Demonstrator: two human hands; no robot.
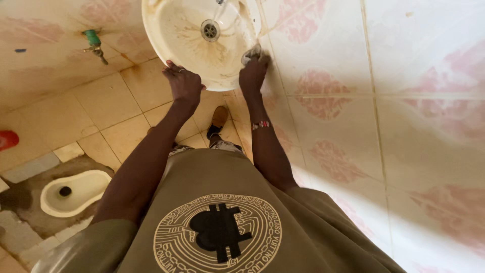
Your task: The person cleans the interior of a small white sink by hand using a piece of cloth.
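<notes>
Overhead, a person looks down at a round, stained washbasin (177, 35) fixed against a tiled wall (404, 101). A drain (209, 30) sits near the basin's middle, with water streaming down beside it. The left hand (184, 83) rests open-fingered on the basin's near rim, grasping nothing. The right hand (254, 71) is clenched on a small grey cloth (251, 52), pressed to the rim where basin meets wall; the crumpled cloth shows no clear long axis. Left of the basin, a green-handled tap (93, 43) juts from the wall. Below, a squat toilet (73, 192) is set into the floor, well apart. One shoe (218, 121) stands beneath the basin. Floor tiles (111, 116) lie open to the left.
</notes>
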